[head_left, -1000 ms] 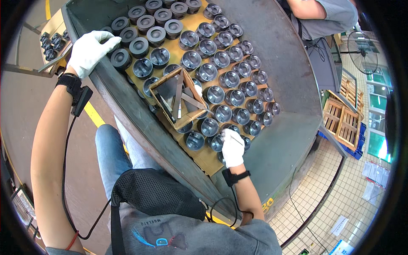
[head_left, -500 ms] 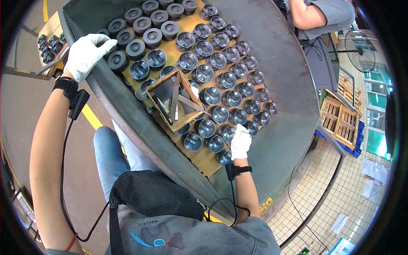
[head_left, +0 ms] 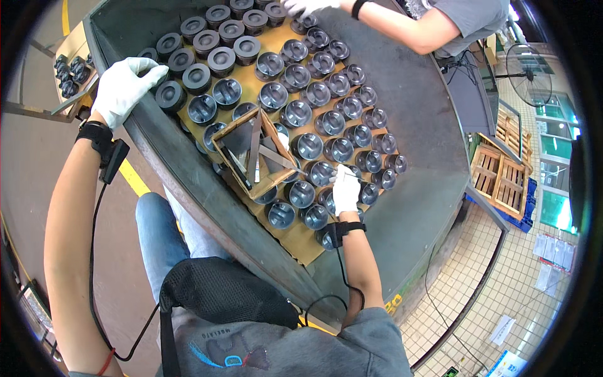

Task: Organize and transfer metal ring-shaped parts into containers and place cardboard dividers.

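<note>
Rows of metal pistons (head_left: 273, 96) stand on brown cardboard (head_left: 293, 242) inside a grey metal bin (head_left: 421, 125). Most show their hollow shiny undersides. At the far left a group of dark pistons (head_left: 196, 78) has the round crowns facing up. My white-gloved left hand (head_left: 125, 88) is closed over the rim of the bin, fingertips beside the dark pistons. Over the near right rows, my gloved right hand (head_left: 345, 190) pinches a thin metal rod-like tool (head_left: 355, 178); its exact kind is unclear, and the hand covers part of the pistons beneath.
A wooden box (head_left: 254, 151) with flat metal strips and a file-like blade sits on the pistons. Across the bin a co-worker's gloved hand (head_left: 308, 5) reaches over the far pistons. Pallets (head_left: 502, 169) and a fan (head_left: 529, 74) stand to the right.
My right hand has moved a little left and away from me with the thin tool. The co-worker's arm has reached in over the far pistons. My left hand stays on the rim.
</note>
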`<move>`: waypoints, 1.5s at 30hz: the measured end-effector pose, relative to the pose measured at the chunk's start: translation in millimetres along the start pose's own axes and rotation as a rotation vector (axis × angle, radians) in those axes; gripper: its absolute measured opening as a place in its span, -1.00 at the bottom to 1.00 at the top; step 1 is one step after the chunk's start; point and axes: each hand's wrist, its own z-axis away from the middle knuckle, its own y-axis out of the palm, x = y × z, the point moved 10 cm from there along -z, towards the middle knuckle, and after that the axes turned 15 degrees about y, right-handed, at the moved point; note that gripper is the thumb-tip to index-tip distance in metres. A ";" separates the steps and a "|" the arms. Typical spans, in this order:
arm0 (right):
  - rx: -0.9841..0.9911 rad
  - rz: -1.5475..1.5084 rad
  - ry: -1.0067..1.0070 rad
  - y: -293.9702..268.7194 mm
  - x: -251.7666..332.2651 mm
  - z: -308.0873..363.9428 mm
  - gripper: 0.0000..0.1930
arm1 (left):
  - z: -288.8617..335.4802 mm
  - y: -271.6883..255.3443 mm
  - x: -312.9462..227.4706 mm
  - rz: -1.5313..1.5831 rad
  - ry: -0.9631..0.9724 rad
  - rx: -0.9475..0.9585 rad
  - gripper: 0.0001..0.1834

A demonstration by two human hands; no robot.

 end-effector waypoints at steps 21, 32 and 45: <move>-0.155 -0.356 0.195 -84.3 40.2 -31.4 -0.68 | 2.9 -14.1 -6.8 -0.039 0.001 -0.030 -0.63; -0.236 -0.160 -0.010 -90.0 34.3 -92.3 -0.68 | -0.3 -9.3 -19.4 0.007 0.020 -0.020 -0.64; -0.057 -0.157 0.093 -55.2 69.0 -75.4 -0.63 | 0.9 -12.6 -14.9 0.035 -0.033 -0.004 -0.70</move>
